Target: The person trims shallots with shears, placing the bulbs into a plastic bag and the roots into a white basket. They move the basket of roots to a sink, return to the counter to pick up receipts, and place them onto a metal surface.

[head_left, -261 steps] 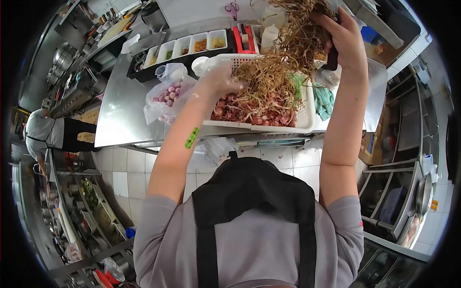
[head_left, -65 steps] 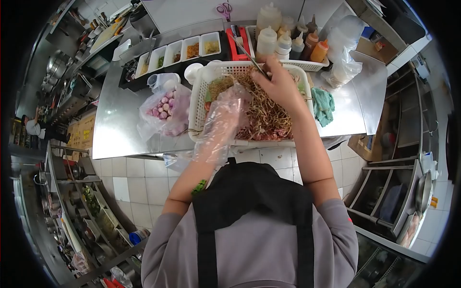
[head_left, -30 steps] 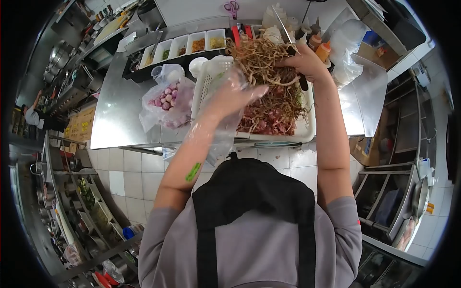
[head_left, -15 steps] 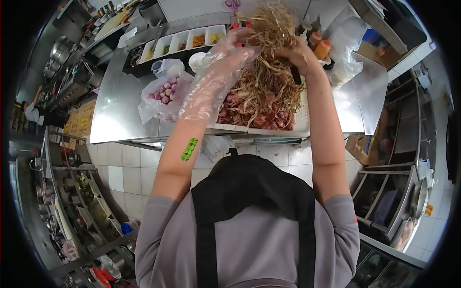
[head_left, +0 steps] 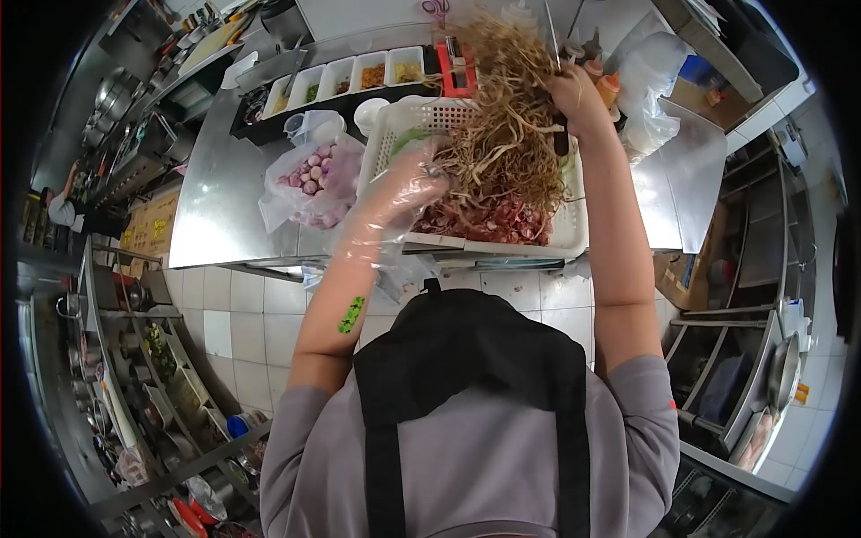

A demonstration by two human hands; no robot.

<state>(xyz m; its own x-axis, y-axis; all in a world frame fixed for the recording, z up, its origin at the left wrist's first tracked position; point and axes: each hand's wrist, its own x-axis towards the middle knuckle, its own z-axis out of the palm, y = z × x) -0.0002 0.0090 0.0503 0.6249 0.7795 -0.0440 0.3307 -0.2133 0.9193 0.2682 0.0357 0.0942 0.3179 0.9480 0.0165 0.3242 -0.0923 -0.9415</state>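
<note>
My right hand [head_left: 576, 97] is closed on a knife [head_left: 560, 142], its dark handle showing below the fist and a thin blade rising above it. Against that hand leans a big bunch of dry, straw-coloured stalks [head_left: 507, 117], its top blurred. Reddish-purple shallots [head_left: 493, 222] lie beneath the stalks in a white perforated basket [head_left: 377, 148]. In a long clear plastic glove, my left hand [head_left: 423, 175] is at the left edge of the stalks, just over the shallots; its fingertips are partly hidden and smeared.
Left of the basket, a plastic bag [head_left: 278, 202] holds peeled shallots. Behind stands a row of white ingredient tubs [head_left: 336, 76] and a red holder [head_left: 457, 67]. Sauce bottles [head_left: 607, 90] and a clear plastic bag [head_left: 650, 103] are at the right. A person [head_left: 63, 211] is far left.
My left hand has come down and toward me, from the upper stalks to the basket's left side. My right hand has shifted slightly right, and the stalks have swung.
</note>
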